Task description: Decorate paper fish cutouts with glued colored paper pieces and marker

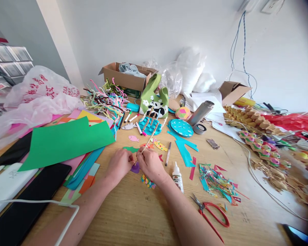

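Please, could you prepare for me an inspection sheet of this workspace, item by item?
Surface: wooden tabletop, bare at the near edge, crowded further back.
Job's things: pale strand slanting up from the hands towards a blue scalloped piece; glue bottle standing or leaning, cannot tell.
Clutter: coloured scraps beside red-handled scissors, blades apart; green sheet on the paper pile at left.
Left hand: fingertips together; any held thing is hidden.
Right hand: pinching the strand.
Cables: one white cable at lower left, another along the right side.
Surroundings: pale wall; open cardboard box at the back.
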Motion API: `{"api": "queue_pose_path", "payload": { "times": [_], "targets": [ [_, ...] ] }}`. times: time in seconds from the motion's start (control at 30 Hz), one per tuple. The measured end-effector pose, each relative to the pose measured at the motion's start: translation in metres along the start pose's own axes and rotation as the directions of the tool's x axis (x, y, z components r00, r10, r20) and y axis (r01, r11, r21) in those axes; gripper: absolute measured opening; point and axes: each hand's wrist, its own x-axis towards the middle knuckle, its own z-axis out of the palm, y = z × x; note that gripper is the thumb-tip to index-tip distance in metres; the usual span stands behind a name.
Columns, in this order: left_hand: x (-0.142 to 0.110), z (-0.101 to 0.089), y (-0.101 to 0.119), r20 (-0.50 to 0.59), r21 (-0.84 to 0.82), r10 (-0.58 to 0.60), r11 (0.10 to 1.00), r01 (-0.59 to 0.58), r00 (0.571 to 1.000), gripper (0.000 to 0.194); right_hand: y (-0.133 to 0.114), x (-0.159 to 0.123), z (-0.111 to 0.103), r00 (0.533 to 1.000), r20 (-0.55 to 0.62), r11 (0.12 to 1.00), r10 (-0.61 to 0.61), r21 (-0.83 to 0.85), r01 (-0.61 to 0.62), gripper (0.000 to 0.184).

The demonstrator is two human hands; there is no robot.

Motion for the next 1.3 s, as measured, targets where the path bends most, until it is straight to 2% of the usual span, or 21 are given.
{"api": "queue_pose_path", "payload": {
  "times": [0.47,0.67,1.0,1.17,1.3],
  "targets": [
    [0.000,-0.001,0.001,-0.002,-0.002,-0.008,1.000,0.008,1.000,0.018,0.002,0.001,-0.010,0.998,-0.058,0.989,0.028,0.147,-0.019,0.022],
    [-0.002,-0.002,0.001,-0.007,-0.013,-0.009,1.000,0.009,1.000,0.016,-0.001,0.000,-0.013,0.997,-0.062,0.987,0.045,0.155,-0.035,0.023],
    [-0.005,-0.006,0.002,-0.029,0.067,0.050,0.997,-0.048,0.998,0.020,0.000,0.001,-0.014,0.992,-0.089,0.980,0.086,0.189,-0.068,0.025],
    [-0.028,-0.012,0.010,-0.102,0.163,0.111,0.982,-0.093,0.989,0.025,0.004,0.001,-0.013,0.976,-0.165,0.971,0.143,0.213,-0.106,0.031],
    [-0.061,-0.001,0.014,-0.131,0.241,0.189,0.958,-0.154,0.973,0.029,0.005,0.001,-0.015,0.953,-0.232,0.947,0.195,0.299,-0.121,0.029]
  ]
}}
